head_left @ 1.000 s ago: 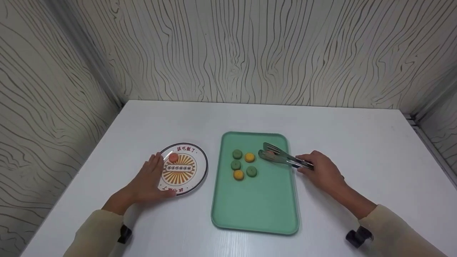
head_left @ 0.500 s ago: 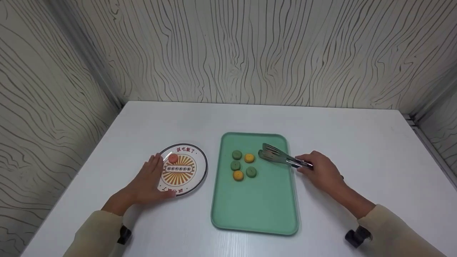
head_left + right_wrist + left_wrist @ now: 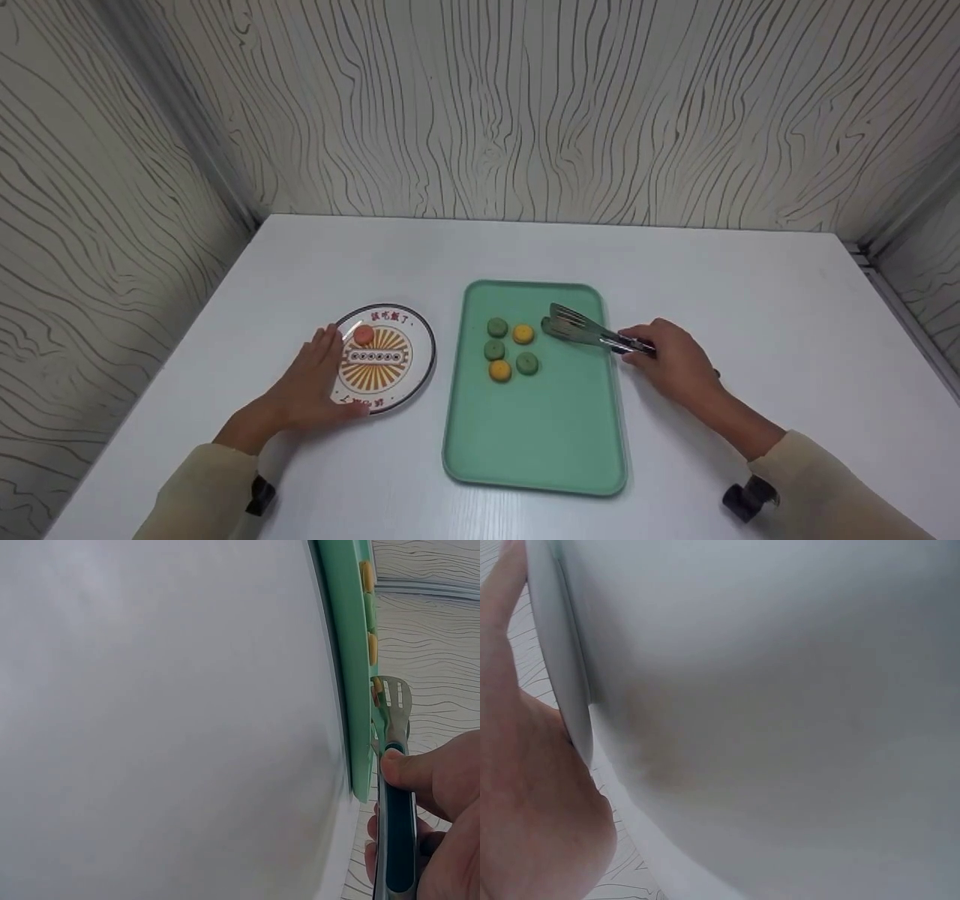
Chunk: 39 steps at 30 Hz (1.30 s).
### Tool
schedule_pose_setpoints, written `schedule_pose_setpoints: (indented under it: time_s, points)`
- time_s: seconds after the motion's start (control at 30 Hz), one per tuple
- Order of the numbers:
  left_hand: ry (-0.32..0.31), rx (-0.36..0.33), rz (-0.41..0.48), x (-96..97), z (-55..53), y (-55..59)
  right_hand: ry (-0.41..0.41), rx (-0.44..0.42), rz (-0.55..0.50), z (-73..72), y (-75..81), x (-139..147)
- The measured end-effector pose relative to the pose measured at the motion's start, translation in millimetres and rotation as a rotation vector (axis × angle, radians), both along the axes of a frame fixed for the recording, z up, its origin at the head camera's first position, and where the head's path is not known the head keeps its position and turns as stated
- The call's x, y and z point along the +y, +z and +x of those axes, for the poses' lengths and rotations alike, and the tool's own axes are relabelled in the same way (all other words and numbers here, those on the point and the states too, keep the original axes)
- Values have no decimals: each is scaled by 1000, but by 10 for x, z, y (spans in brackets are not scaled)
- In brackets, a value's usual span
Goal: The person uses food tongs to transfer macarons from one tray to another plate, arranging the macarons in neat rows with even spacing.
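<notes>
My left hand (image 3: 307, 382) lies along the left rim of a round printed plate (image 3: 420, 382), fingers straight and together, thumb spread at the near rim. A pinkish-orange macaron (image 3: 364, 334) sits on the plate near the fingertips. My right hand (image 3: 675, 362) grips metal serving tongs (image 3: 589, 330) by the handle, thumb on top. The slotted head reaches over the right part of a green tray (image 3: 536, 442). In the right wrist view, an orange macaron (image 3: 377, 690) shows between the tong heads; from the head view the upper head covers it.
On the tray's upper left sit several macarons: green ones, such as one green macaron (image 3: 527, 364), and two yellow, one a yellow macaron (image 3: 500, 370). A white table (image 3: 367, 255) carries the plate and tray. Patterned wall panels (image 3: 487, 112) stand behind and at the sides.
The tong heads have closed together over the orange macaron, which showed between them earlier. The left hand and the plate keep their places.
</notes>
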<state>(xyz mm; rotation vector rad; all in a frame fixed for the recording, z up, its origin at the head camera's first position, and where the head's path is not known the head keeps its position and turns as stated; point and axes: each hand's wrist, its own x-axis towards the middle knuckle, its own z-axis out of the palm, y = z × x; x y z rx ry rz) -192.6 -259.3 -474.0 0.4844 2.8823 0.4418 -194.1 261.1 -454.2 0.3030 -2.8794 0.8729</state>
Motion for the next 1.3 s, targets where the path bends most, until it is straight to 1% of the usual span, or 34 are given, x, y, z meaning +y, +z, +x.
schedule_pose_setpoints:
  time_s: [0.3,0.43,0.7,0.87,1.2,1.3]
  points:
    - [1,-14,8,5,4,21,7,4,-2,-6,16,-43]
    - [-9,-5,13,11,17,29,11,15,4,-4,29,-43]
    - [-24,13,19,8,36,39,15,9,2,-8,46,-66]
    - [-32,21,23,5,33,52,9,10,2,-18,85,-83]
    - [-22,8,13,4,27,21,19,20,-4,-39,152,-137]
    - [-22,9,22,4,32,19,27,26,-12,-50,171,-157]
